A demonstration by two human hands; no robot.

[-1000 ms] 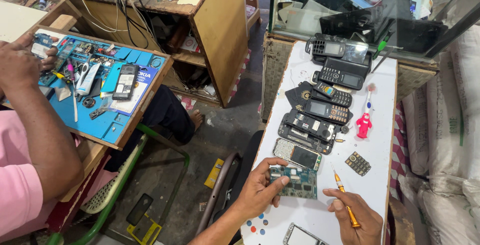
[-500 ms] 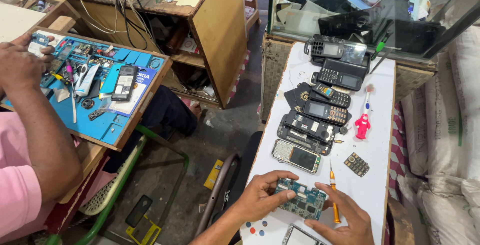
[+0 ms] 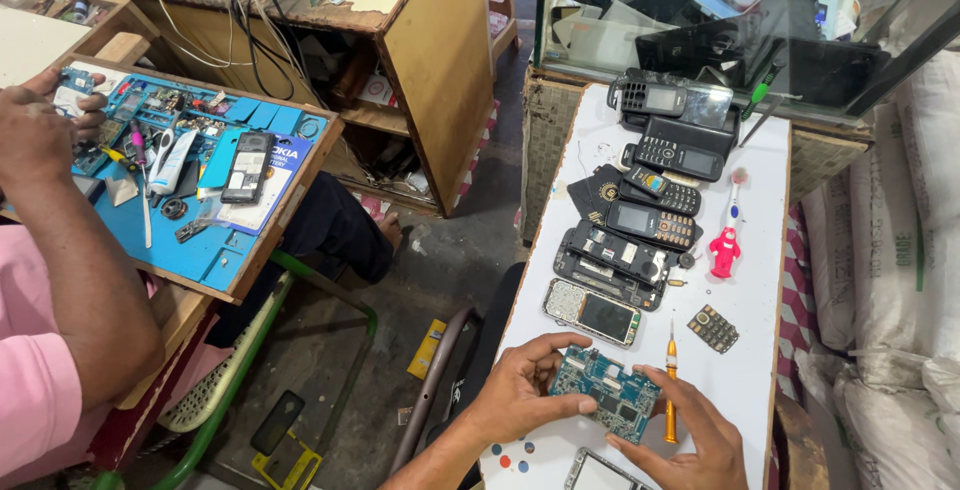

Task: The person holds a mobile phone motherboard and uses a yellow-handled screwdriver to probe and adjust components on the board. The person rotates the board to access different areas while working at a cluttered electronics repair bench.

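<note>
My left hand (image 3: 520, 390) grips the left end of a blue-green phone circuit board (image 3: 605, 393) just above the white table (image 3: 745, 280). My right hand (image 3: 690, 435) touches the board's right end and holds an orange-handled screwdriver (image 3: 671, 390) upright between its fingers. Just beyond the board lie a phone frame with its screen (image 3: 592, 312) and a loose grey keypad (image 3: 714, 329).
Several opened keypad phones (image 3: 650, 190) lie in a row up the white table, with a red-and-white toothbrush (image 3: 727, 235) beside them. At left a person in a pink shirt (image 3: 40, 390) works over a blue mat (image 3: 190, 180) with tools and parts. A glass case (image 3: 720, 10) stands behind.
Both hands have drawn together around the circuit board; the right hand has come up from the table edge with the screwdriver now standing more upright.
</note>
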